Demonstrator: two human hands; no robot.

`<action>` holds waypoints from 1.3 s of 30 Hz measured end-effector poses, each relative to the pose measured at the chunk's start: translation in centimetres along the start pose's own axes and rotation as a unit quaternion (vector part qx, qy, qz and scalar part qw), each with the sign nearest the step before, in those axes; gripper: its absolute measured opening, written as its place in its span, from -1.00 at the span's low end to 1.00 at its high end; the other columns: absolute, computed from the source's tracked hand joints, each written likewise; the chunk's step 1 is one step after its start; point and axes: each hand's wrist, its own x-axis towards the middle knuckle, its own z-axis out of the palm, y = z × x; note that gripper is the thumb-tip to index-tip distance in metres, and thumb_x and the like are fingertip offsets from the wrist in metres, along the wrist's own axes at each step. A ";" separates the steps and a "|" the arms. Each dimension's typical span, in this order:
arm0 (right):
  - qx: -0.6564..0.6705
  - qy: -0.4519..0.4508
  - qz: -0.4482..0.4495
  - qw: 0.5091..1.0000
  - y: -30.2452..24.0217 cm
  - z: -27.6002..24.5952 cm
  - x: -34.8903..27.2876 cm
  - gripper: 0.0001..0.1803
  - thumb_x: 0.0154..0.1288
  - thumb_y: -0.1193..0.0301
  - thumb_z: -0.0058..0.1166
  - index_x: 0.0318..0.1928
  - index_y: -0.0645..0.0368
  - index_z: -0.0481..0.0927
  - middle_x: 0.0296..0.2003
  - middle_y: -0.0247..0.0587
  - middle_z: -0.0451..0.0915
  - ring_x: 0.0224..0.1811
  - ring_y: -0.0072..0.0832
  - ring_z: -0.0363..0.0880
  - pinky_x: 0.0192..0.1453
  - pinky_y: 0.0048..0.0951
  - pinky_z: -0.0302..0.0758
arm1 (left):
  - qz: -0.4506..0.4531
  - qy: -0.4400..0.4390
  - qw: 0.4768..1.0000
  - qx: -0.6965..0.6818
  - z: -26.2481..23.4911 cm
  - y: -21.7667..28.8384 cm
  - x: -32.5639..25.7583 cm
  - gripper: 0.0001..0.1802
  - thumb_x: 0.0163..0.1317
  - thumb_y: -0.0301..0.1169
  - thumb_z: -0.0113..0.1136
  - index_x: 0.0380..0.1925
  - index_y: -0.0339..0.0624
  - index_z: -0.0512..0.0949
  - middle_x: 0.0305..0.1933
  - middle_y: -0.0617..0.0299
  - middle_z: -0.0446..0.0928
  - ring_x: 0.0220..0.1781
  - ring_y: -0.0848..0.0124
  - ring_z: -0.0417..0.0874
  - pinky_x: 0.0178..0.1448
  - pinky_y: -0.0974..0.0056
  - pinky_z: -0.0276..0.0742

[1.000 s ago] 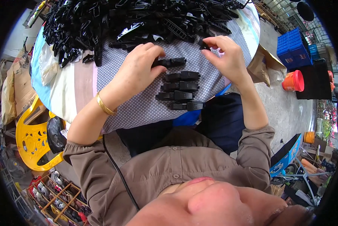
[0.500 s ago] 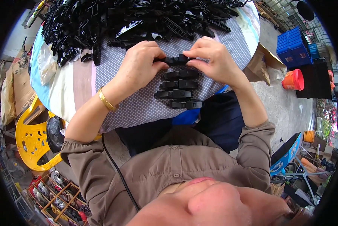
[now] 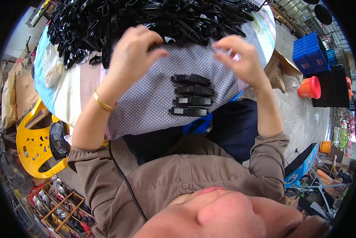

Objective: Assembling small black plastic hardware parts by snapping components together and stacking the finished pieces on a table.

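Note:
My left hand [image 3: 136, 51] is raised over the table at the near edge of the black pile, thumb and fingers apart, with nothing visible in it. Level with it on the right, my right hand [image 3: 243, 59] is slightly blurred; its thumb and index finger are spread and I see nothing between them. Between and below the hands, several long black plastic pieces [image 3: 191, 91] lie in a stacked row on the dotted cloth, touching neither hand. A large heap of black plastic parts [image 3: 94, 27] covers the far side of the table.
A patterned cloth covers the round table [image 3: 142, 115]. A clear plastic bag [image 3: 53, 65] lies at its left edge. A yellow chair [image 3: 33, 150] stands at the left; a blue crate [image 3: 310, 51] and a red bucket [image 3: 308, 87] are at the right. A black cord [image 3: 124, 178] crosses my front.
Both hands have let go of the black piece they were pinching and moved apart, the left further left and up. The pieces in the row lie more evenly aligned now.

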 end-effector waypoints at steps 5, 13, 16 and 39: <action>-0.321 0.210 -0.007 0.923 3.0 0.6 0.4 -0.65 0.16 0.38 0.28 -0.02 0.18 0.64 -0.23 -0.16 0.64 -0.22 -0.27 0.61 -0.15 -0.34 0.53 | -0.023 -0.023 0.990 0.138 -0.3 -0.8 -0.1 -0.59 0.03 -0.40 0.38 -0.08 -0.23 0.56 -0.14 0.14 0.55 -0.03 0.18 0.53 0.03 0.19 0.53; -0.260 0.150 0.086 0.950 1.3 0.6 0.0 -0.75 0.08 0.52 0.22 -0.17 0.21 0.61 -0.26 -0.15 0.63 -0.21 -0.23 0.61 -0.08 -0.34 0.54 | -0.062 -0.043 0.995 0.059 -0.5 1.7 -0.2 -0.49 0.09 -0.68 0.11 0.12 -0.24 0.42 -0.25 0.06 0.61 -0.13 0.16 0.60 -0.02 0.14 0.54; -0.280 0.195 0.011 0.940 1.1 0.2 0.1 -0.70 0.06 0.50 0.24 -0.13 0.19 0.61 -0.25 -0.17 0.63 -0.17 -0.23 0.60 -0.04 -0.34 0.53 | 0.008 -0.036 0.998 -0.052 0.1 2.3 -0.5 -0.52 0.10 -0.70 0.04 0.09 -0.27 0.44 -0.22 0.05 0.60 -0.09 0.15 0.60 0.01 0.13 0.55; -0.307 0.053 -0.078 0.947 -1.6 0.9 -0.8 -0.78 0.00 0.58 0.19 -0.26 0.20 0.59 -0.26 -0.20 0.63 -0.16 -0.23 0.59 -0.05 -0.30 0.51 | 0.162 -0.032 0.961 -0.222 2.1 2.9 -0.6 -0.76 0.00 -0.70 0.19 -0.29 -0.27 0.48 0.00 0.07 0.54 0.04 0.09 0.57 0.08 0.19 0.58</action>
